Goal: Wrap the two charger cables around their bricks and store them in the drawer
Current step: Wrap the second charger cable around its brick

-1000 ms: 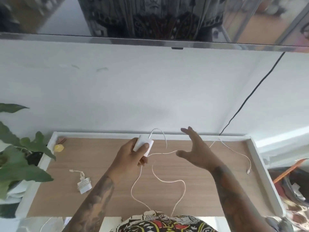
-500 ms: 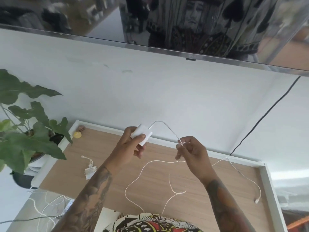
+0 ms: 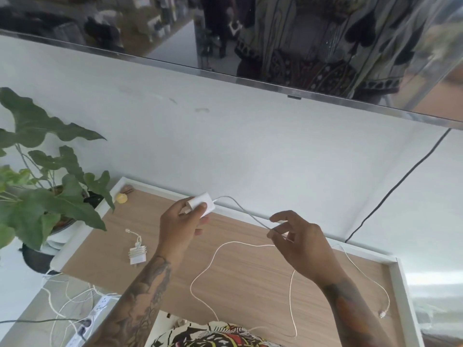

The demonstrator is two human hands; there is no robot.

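My left hand (image 3: 179,226) grips a white charger brick (image 3: 203,204) above the wooden tabletop (image 3: 250,279). Its white cable (image 3: 240,209) runs from the brick to my right hand (image 3: 298,241), which pinches it between thumb and fingers. The rest of that cable lies in loose loops (image 3: 200,276) on the wood and ends in a plug (image 3: 383,314) near the right rim. A second brick (image 3: 137,254), with its cable wound around it, lies on the left part of the tabletop. No drawer is in view.
A potted plant (image 3: 50,196) stands at the left edge. A small yellow object (image 3: 121,198) sits in the far left corner. A power strip with tangled cords (image 3: 95,309) lies on the floor below left. A black cable (image 3: 390,194) runs down the wall; a screen (image 3: 275,46) hangs above.
My right hand went from open above the table to pinching the cable near the brick. My left hand has lifted the brick slightly, and the view has shifted left.
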